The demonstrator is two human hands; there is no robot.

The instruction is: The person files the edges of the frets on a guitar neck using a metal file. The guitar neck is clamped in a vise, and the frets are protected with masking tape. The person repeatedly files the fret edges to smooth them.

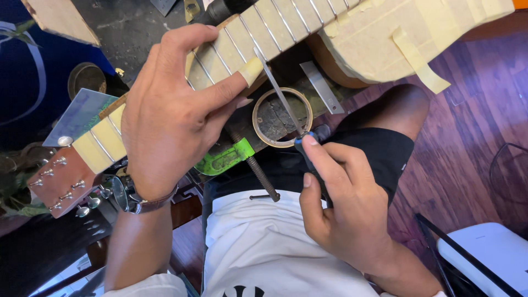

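A guitar lies across a workbench, its fretboard [264,27] and body [385,38] covered in cream masking tape, with metal frets showing between the strips. My left hand [170,115] rests on the neck, thumb and index finger pressing on the taped board near a fret. My right hand [341,203] grips the dark handle of a thin metal file [279,93], whose tip lies on a fret beside my left fingertip. The headstock [63,181] with chrome tuners sticks out at the lower left.
A roll of masking tape [282,117] lies on the bench under the file, with a steel ruler [322,87] beside it. A green clamp [231,159] with a threaded screw sits below the neck. A white box [484,247] lies on the wooden floor at right.
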